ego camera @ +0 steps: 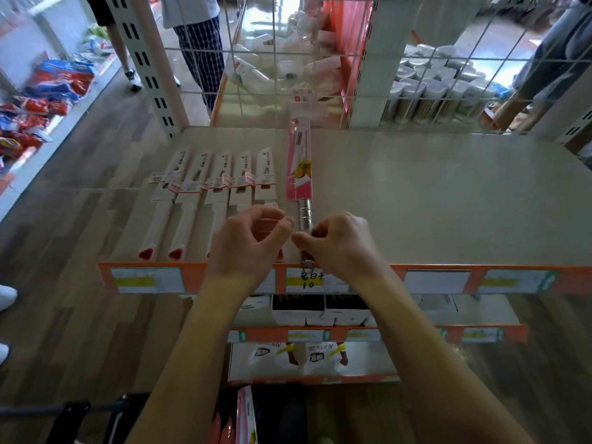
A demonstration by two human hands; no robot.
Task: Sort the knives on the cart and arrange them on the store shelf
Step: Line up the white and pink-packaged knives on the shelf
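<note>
A knife in a pink card sleeve (pixel 300 168) lies lengthwise on the beige top shelf (pixel 432 200), its steel handle pointing at me. My right hand (pixel 339 243) pinches that handle near its end. My left hand (pixel 253 241) hovers just left of the handle with curled fingers that hold nothing. Left of the pink knife, several white-handled knives in white card sleeves (pixel 217 190) lie side by side in a row. More pink knife packs (pixel 245 418) show in the cart at the bottom edge.
A wire grid back panel (pixel 320 59) closes the shelf's far side, with stacked cups (pixel 439 91) behind it. Lower shelves (pixel 320 312) hold boxed goods. People stand in the aisle at the back left (pixel 198 43). The cart's dark handle (pixel 73 411) sits at bottom left.
</note>
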